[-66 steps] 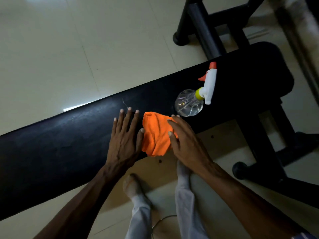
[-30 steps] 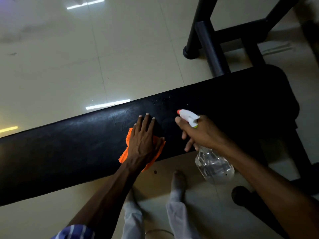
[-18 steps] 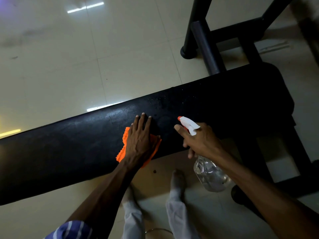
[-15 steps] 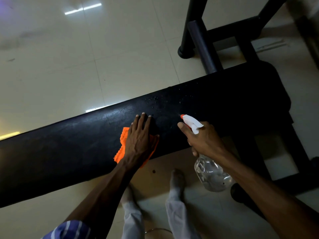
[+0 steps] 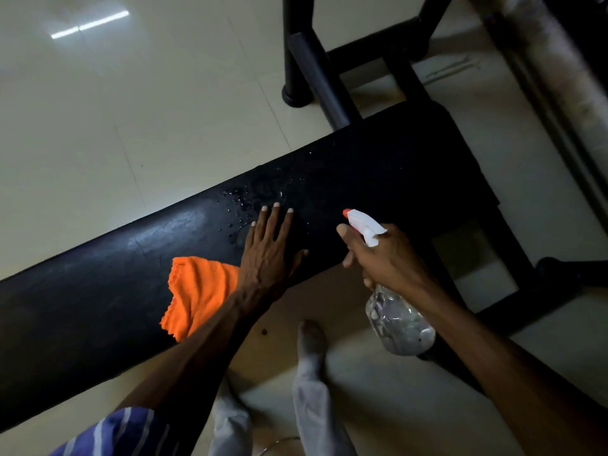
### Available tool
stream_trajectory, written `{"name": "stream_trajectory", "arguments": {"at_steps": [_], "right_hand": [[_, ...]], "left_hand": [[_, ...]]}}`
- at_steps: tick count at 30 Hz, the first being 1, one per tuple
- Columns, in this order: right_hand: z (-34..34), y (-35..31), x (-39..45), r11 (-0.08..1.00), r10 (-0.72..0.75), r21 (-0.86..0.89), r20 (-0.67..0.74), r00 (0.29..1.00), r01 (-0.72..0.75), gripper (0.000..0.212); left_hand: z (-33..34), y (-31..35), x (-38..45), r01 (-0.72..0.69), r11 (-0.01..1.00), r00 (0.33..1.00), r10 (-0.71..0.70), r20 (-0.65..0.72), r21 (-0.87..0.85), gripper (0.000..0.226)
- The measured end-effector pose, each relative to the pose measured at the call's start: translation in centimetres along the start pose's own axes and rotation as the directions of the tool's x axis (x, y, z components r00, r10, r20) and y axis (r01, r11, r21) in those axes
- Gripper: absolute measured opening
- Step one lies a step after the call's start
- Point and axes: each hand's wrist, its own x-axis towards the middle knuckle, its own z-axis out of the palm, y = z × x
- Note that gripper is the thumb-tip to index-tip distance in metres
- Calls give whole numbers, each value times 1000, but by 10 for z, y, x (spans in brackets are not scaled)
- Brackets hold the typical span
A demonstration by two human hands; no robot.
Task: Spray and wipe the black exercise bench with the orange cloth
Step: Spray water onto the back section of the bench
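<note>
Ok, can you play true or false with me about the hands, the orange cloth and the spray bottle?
1. The right hand holds the spray bottle. True.
2. The orange cloth lies on the floor. False: it lies on the black bench, partly under the left arm.
3. Water droplets sit on the bench near the left hand. True.
4. The left hand is curled into a fist. False: it lies flat, fingers spread.
5. The bottle's nozzle tip is blue. False: it is orange.
</note>
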Motion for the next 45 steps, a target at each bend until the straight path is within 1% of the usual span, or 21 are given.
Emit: {"name": "stream_trajectory", "arguments": {"at_steps": [2,5,7,9,12,15,19,23,25,29,32,35,36,39,40,41,43,45], "right_hand": [[-10,7,-1,1000,16,22,-13,1000,-16,53],[-24,18,-2,998,45,42,-92,995,-41,52],[-33,25,-2,993,68,105,-96,993,-57,54],[-43,34,-1,988,93,132,-102,990,-80,55],[-61,46,-1,981,143,158,-169,975,-116,52],[-81,56,-2,975,140,197,-208,968,-99,52],[-107,65,-6,971,169,216,-316,934,-102,49],[-127,79,-5,962,183,259,-355,917,-91,51],[-135,89,-4,951,217,291,-396,892,-102,49],[-147,106,-8,936,239,338,-397,886,-101,50],[-152,115,-17,924,269,367,-414,870,-111,45],[-147,121,-29,912,262,400,-390,883,-95,46],[-143,122,-33,908,265,407,-385,884,-96,44],[-131,122,-44,892,302,435,-382,873,-119,21],[-125,121,-47,893,299,434,-371,879,-120,22],[-118,120,-50,898,292,421,-352,889,-128,28],[-104,116,-54,912,290,374,-305,907,-165,47],[-90,108,-60,923,326,309,-302,896,-231,63]], "left_hand": [[2,9,9,-27,1000,1000,27,-1,-1,85],[2,19,22,-70,997,997,70,19,26,87],[3,26,30,-93,995,995,91,39,45,88],[4,33,36,-114,992,992,110,59,60,88],[8,45,43,-151,986,986,146,74,71,88],[16,59,47,-193,978,978,186,93,84,88],[22,76,54,-242,967,968,234,94,77,87],[24,95,68,-285,952,957,276,89,113,86],[24,105,75,-308,945,949,299,97,111,86],[25,123,86,-345,931,936,332,115,117,84],[28,129,90,-347,929,930,322,176,132,84],[31,128,90,-342,927,930,309,202,155,84],[31,127,89,-342,925,930,309,198,163,84],[31,124,86,-339,927,935,312,169,163,84],[31,121,83,-338,928,936,315,157,155,83],[30,118,79,-338,929,937,317,148,149,83],[28,110,68,-329,934,941,312,132,137,82],[26,100,54,-309,943,949,296,113,127,81]]}}
